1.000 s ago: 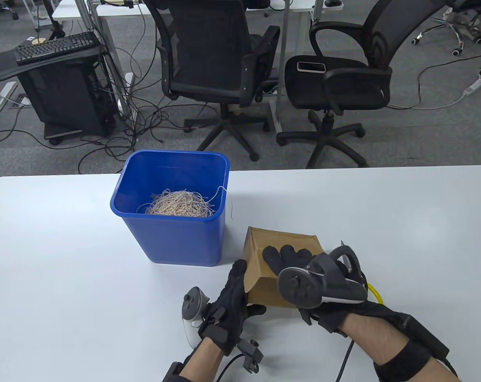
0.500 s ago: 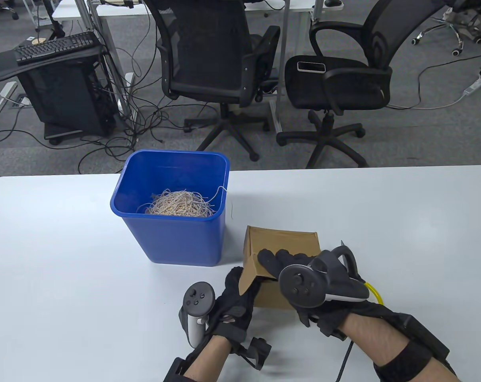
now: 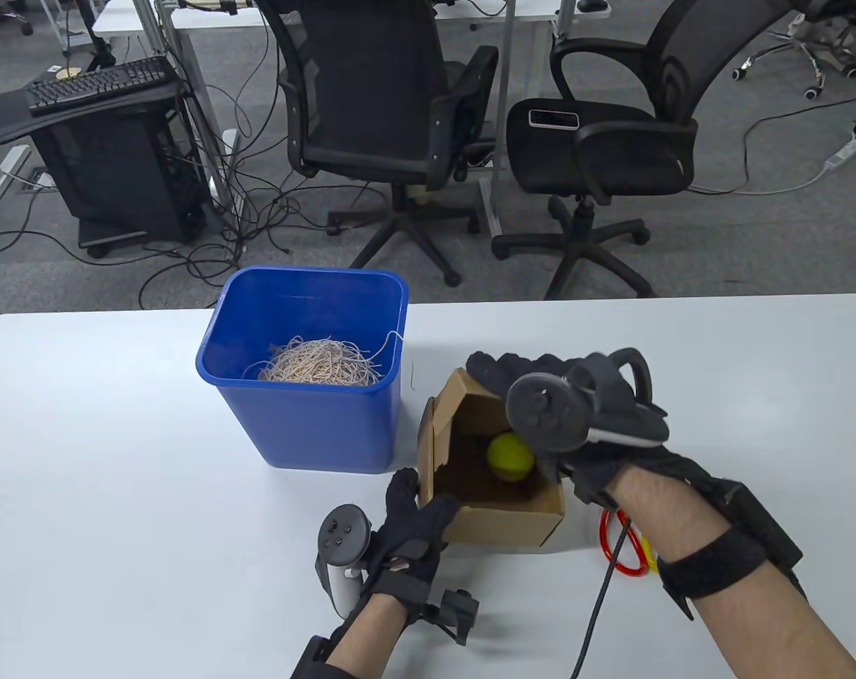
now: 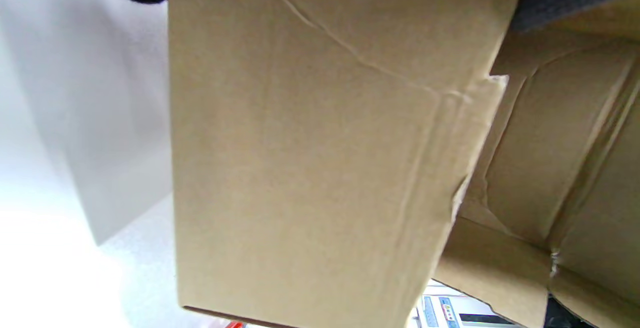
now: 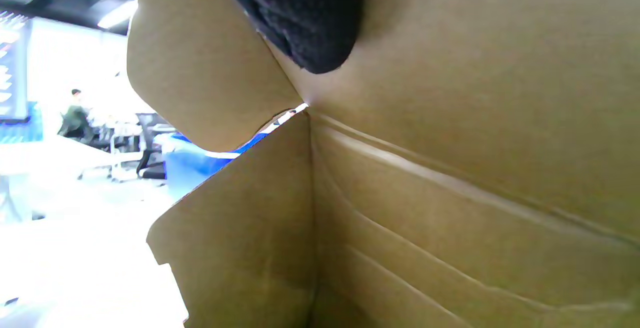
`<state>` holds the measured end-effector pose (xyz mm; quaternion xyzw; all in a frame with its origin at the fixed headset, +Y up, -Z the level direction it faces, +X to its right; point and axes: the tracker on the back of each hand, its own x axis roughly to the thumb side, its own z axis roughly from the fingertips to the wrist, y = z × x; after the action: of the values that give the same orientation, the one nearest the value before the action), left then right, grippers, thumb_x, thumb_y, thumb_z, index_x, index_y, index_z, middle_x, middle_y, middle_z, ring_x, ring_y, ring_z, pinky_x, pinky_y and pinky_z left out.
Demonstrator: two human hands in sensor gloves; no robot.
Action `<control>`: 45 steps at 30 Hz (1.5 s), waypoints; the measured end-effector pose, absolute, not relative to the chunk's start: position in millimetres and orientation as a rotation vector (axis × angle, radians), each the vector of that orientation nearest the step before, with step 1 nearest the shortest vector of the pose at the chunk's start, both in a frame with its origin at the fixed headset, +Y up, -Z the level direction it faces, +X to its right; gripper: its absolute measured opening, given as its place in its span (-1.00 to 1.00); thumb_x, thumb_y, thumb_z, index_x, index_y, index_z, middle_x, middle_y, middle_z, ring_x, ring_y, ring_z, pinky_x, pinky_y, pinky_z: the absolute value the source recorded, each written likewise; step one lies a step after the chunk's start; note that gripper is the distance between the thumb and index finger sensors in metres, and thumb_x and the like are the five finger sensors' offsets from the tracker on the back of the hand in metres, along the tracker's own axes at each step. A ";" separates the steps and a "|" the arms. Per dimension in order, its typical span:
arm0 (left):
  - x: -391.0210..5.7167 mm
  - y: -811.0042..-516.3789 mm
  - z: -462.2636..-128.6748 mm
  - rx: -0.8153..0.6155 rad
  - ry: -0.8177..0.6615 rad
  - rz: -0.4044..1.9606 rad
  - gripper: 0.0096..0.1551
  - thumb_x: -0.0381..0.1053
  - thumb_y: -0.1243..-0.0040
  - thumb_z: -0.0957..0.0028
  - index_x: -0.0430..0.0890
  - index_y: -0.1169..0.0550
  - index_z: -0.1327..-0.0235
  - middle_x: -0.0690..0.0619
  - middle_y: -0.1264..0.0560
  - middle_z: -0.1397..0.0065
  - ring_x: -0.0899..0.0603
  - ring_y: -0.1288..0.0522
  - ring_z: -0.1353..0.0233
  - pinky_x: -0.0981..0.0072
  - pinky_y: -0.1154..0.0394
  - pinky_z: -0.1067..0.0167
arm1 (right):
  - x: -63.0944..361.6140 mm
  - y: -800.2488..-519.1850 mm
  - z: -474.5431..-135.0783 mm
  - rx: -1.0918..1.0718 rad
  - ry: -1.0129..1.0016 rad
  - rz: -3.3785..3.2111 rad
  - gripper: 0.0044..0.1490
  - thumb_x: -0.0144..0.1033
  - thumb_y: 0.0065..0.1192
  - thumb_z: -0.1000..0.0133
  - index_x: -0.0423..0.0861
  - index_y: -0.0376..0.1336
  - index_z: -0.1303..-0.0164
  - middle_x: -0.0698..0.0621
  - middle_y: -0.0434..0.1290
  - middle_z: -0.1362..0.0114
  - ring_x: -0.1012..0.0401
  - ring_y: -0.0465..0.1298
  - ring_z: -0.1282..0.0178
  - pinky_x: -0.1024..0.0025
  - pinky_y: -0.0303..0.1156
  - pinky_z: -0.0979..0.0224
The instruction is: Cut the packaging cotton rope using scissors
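Note:
A brown cardboard box [image 3: 506, 527] stands open on the white table. My right hand [image 3: 513, 371] holds its lid [image 3: 460, 396] lifted up and back; a gloved fingertip [image 5: 310, 18] presses on the lid's inner face [image 5: 475, 93]. My left hand [image 3: 414, 513] grips the box's near left corner; the wall [image 4: 310, 158] fills the left wrist view. A yellow-green ball [image 3: 511, 457] lies inside. Scissors [image 3: 622, 544] with red and yellow handles lie on the table under my right forearm. The only rope [image 3: 318, 362] I see is a pile in the blue bin [image 3: 322, 431].
The blue bin stands just left of the box and also shows in the right wrist view [image 5: 190, 168]. Two black office chairs [image 3: 371, 106] stand beyond the table's far edge [image 3: 612, 297]. A black cable [image 3: 598, 615] runs along my right forearm.
My right hand has swung the box lid up and back, opening the box and showing the ball. The scissors now show beside the box. My left hand stays at the near left corner.

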<state>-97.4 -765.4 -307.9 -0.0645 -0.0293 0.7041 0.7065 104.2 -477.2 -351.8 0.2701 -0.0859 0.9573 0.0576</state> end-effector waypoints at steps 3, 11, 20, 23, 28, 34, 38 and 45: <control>-100.7 -765.5 -308.1 -0.112 -0.058 1.546 0.23 0.35 -0.21 -0.08 -0.22 0.25 -0.45 -0.49 0.30 -0.46 -0.73 -0.04 -0.35 -0.55 -0.24 -0.14 | 116.3 -460.6 -380.9 0.656 -0.362 2.950 -0.11 -0.38 0.48 0.01 -0.14 0.22 -0.58 -0.36 0.49 -0.50 -0.32 0.53 -0.29 -0.40 0.42 -0.21; -95.6 -760.6 -308.0 -0.137 -0.106 1.668 0.23 0.38 -0.17 -0.09 -0.22 0.27 -0.45 -0.49 0.30 -0.46 -0.72 -0.04 -0.35 -0.53 -0.24 -0.16 | 147.3 -433.7 -417.6 0.190 -0.987 3.117 0.06 -0.01 0.48 0.07 -0.11 0.14 -0.62 -0.29 0.38 -0.60 -0.29 0.40 -0.46 -0.44 0.30 -0.39; -98.2 -762.5 -311.9 -0.125 -0.148 1.734 0.22 0.40 -0.14 -0.11 -0.19 0.28 -0.46 -0.47 0.31 -0.48 -0.69 -0.03 -0.38 -0.50 -0.24 -0.21 | 105.8 -495.7 -356.4 0.974 -1.010 3.040 -0.33 -0.07 0.51 0.11 -0.11 0.48 -0.19 -0.09 0.69 0.00 -0.02 0.63 0.14 -0.06 0.59 0.07; -100.4 -762.9 -314.1 -0.122 -0.170 1.745 0.22 0.41 -0.13 -0.11 -0.18 0.28 -0.47 -0.46 0.31 -0.48 -0.69 -0.03 -0.38 -0.49 -0.24 -0.21 | 85.2 -538.0 -347.0 1.172 -0.448 3.112 -0.29 -0.12 0.55 0.14 -0.11 0.48 -0.22 -0.15 0.70 -0.08 -0.09 0.64 0.09 -0.10 0.58 0.05; -101.1 -763.5 -313.2 -0.114 -0.178 1.757 0.21 0.40 -0.13 -0.11 -0.18 0.27 -0.48 -0.46 0.31 -0.49 -0.70 -0.03 -0.38 -0.50 -0.23 -0.21 | 71.6 -591.5 -351.4 1.236 0.153 3.251 0.04 -0.07 0.60 0.18 -0.08 0.25 -0.54 -0.29 0.41 -0.57 -0.26 0.45 -0.40 -0.34 0.42 -0.26; -100.7 -761.4 -313.5 -0.099 -0.205 1.739 0.20 0.41 -0.13 -0.11 -0.19 0.25 -0.49 -0.46 0.30 -0.49 -0.70 -0.04 -0.38 -0.49 -0.24 -0.21 | 63.2 -626.3 -361.0 1.234 0.470 3.301 0.33 0.02 0.60 0.19 -0.01 -0.07 -0.70 -0.32 0.18 -0.72 -0.31 0.37 -0.47 -0.40 0.33 -0.35; -99.8 -762.3 -312.7 -0.103 -0.194 1.762 0.20 0.40 -0.14 -0.11 -0.20 0.24 -0.49 -0.46 0.29 -0.49 -0.71 -0.03 -0.37 -0.51 -0.23 -0.20 | 57.4 -636.6 -363.1 1.251 0.514 3.238 0.37 0.01 0.60 0.19 -0.04 -0.12 -0.70 -0.33 0.14 -0.73 -0.33 0.39 -0.44 -0.39 0.36 -0.32; -103.5 -762.3 -313.9 -0.095 -0.197 1.731 0.19 0.39 -0.15 -0.12 -0.20 0.23 -0.49 -0.47 0.29 -0.49 -0.71 -0.02 -0.37 -0.51 -0.21 -0.20 | 63.9 -643.1 -367.9 1.150 0.457 3.170 0.15 -0.11 0.59 0.13 -0.11 0.03 -0.60 -0.36 0.29 -0.60 -0.22 0.58 -0.20 -0.25 0.51 -0.15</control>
<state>-103.5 -762.3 -313.9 -0.0416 -0.0866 0.7598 0.6431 63.9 -643.1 -367.9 0.3350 0.1332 0.9236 -0.1305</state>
